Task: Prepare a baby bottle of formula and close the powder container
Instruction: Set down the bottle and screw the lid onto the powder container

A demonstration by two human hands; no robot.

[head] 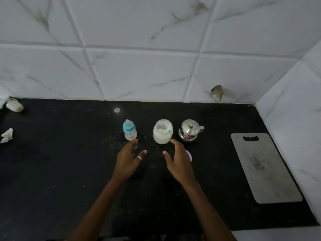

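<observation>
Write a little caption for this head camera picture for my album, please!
Two open hands, left hand and right hand, reach toward a baby bottle and open powder jar.

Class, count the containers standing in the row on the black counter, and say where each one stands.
3: the baby bottle at the left, the open powder jar in the middle, the lidded steel pot at the right. None looks hidden.

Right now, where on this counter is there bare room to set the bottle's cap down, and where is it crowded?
Bare black counter lies left of the left hand, between it and the crumpled paper. Another open patch sits between the right hand and the cutting board. It is crowded at the back row: baby bottle, open powder jar and steel pot stand close together, with a white lid partly hidden beside the right hand.
</observation>
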